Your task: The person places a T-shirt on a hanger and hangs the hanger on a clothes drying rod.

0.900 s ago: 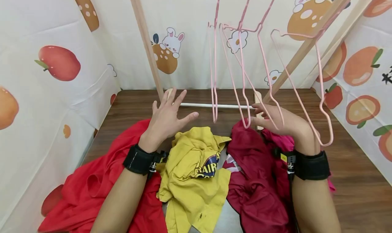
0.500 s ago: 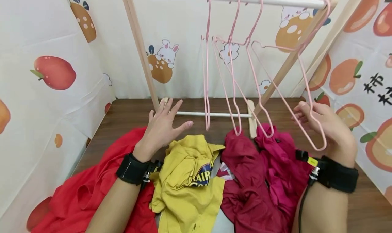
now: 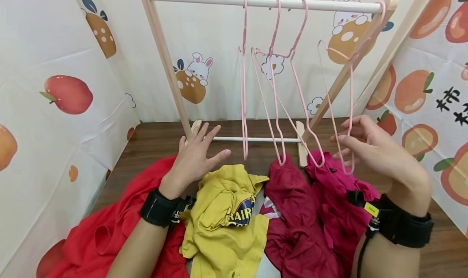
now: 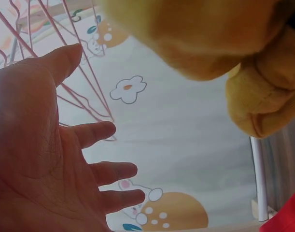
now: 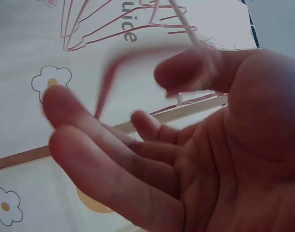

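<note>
Pink wire hangers (image 3: 300, 91) hang from the white rail of a small wooden rack. My right hand (image 3: 376, 148) is at the lower end of the rightmost pink hanger (image 3: 351, 99). In the right wrist view its blurred corner (image 5: 106, 82) lies between the thumb and the loosely bent fingers, which are apart; contact is unclear. My left hand (image 3: 193, 158), fingers spread and holding nothing, hovers above the red garment (image 3: 120, 225) and the yellow shirt (image 3: 226, 237), beside the rack's left foot. In the left wrist view its palm and fingers show against the backdrop.
A dark red garment (image 3: 292, 213) and a magenta garment (image 3: 340, 197) lie to the right of the yellow shirt on the wooden table (image 3: 140, 144). The rack's left post (image 3: 166, 63) and low crossbar (image 3: 263, 139) stand behind them. Fruit-printed cloth walls surround the table.
My right hand moved from the rack's right foot out to the right, then slightly back left to the rightmost hanger, which has swung left. The left hand holds its place. The view tilted up.
</note>
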The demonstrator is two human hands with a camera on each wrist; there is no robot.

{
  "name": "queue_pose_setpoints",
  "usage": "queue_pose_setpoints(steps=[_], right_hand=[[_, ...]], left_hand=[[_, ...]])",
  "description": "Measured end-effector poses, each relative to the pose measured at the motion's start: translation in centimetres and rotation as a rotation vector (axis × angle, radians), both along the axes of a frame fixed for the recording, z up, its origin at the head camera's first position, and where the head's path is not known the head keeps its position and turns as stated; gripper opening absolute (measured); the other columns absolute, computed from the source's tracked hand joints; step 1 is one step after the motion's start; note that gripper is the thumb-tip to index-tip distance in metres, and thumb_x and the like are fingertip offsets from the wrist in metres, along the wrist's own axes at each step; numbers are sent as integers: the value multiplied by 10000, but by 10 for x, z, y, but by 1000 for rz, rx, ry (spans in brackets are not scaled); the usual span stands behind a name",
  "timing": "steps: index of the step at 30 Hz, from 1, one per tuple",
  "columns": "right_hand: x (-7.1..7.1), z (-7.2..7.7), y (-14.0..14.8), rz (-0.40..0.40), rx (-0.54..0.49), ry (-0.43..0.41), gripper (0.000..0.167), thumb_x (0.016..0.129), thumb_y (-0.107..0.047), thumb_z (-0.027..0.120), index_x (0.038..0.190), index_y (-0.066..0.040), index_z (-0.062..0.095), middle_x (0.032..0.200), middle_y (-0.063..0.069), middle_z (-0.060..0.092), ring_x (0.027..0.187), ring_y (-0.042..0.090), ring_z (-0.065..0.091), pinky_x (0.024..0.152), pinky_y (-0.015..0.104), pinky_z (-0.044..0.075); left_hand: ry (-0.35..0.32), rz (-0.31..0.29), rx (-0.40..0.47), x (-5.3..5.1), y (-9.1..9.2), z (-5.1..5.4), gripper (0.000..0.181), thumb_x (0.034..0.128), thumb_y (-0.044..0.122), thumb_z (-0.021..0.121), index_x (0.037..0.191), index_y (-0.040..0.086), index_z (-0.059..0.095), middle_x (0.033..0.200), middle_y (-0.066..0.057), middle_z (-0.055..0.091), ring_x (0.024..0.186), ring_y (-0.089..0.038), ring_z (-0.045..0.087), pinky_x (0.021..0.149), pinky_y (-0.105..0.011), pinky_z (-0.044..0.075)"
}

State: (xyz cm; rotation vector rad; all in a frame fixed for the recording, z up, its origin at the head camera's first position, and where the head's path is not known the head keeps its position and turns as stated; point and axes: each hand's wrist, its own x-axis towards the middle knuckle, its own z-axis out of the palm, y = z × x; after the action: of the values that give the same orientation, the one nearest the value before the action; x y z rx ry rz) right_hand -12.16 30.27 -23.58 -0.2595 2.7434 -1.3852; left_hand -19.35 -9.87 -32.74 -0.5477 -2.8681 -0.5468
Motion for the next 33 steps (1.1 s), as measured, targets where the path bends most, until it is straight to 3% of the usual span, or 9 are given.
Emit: queue_pose_setpoints(steps=[7, 11, 15, 18, 23, 28, 30, 33], right_hand=[[-5, -2, 2, -55, -40, 6, 175, 1025, -264, 341, 1100, -106, 337, 786, 123, 566, 573, 312, 604, 409, 395, 444], [0, 2, 3, -61, -49, 28, 205, 1022, -307, 355, 1102, -118, 369, 764, 79, 535, 523, 299, 540, 362, 379, 379], [14, 12, 6, -26, -52, 81, 239, 1018, -314, 362, 1089, -89, 400, 724, 84, 496, 480, 289, 491, 326, 372, 329], [27, 14, 13, 6, -35, 114, 216, 1022, -268, 358, 1084, -67, 410, 714, 99, 470, 459, 279, 443, 338, 368, 328], [53, 11, 32, 20, -32, 188, 140, 1020, -120, 359, 1119, -55, 433, 799, 62, 493, 449, 233, 408, 333, 329, 308], [67, 12, 38, 1, -43, 275, 163, 1007, -44, 364, 1147, -13, 440, 841, 51, 506, 423, 205, 419, 270, 269, 254], [70, 14, 38, 10, -69, 278, 165, 1004, -30, 361, 1149, 2, 433, 848, 62, 502, 421, 203, 415, 259, 261, 235], [71, 16, 37, 8, -62, 254, 159, 1004, -41, 371, 1148, -12, 433, 838, 58, 514, 433, 213, 415, 273, 274, 245]], left_hand=[[-16, -14, 25, 5, 2, 2, 779, 820, 762, 387, 1482, 384, 226, 1557, -46, 220, 1446, -285, 131, 1032, -704, 123], [-12, -67, 30, 10, 4, 4, 731, 850, 704, 429, 1474, 357, 275, 1540, -37, 270, 1434, -288, 184, 1051, -690, 97], [17, -165, 11, 20, 10, 12, 616, 886, 568, 529, 1415, 270, 424, 1462, -35, 409, 1397, -272, 285, 1074, -633, 152], [40, -292, 24, 31, 22, 16, 507, 904, 484, 562, 1336, 223, 519, 1356, 0, 522, 1319, -205, 406, 1063, -537, 259], [55, -543, 15, 55, 53, 18, 433, 936, 463, 516, 1291, 219, 555, 1234, 73, 591, 1184, -101, 514, 1037, -389, 351], [-12, -731, -74, 77, 98, 19, 424, 945, 500, 471, 1282, 255, 553, 1232, 86, 582, 1183, -80, 501, 997, -353, 385], [-57, -766, -135, 76, 121, 20, 419, 942, 500, 474, 1286, 271, 541, 1243, 89, 570, 1191, -85, 490, 985, -342, 388], [-116, -765, -236, 59, 162, 19, 416, 933, 481, 505, 1287, 262, 524, 1233, 90, 549, 1140, -82, 513, 911, -301, 431]])
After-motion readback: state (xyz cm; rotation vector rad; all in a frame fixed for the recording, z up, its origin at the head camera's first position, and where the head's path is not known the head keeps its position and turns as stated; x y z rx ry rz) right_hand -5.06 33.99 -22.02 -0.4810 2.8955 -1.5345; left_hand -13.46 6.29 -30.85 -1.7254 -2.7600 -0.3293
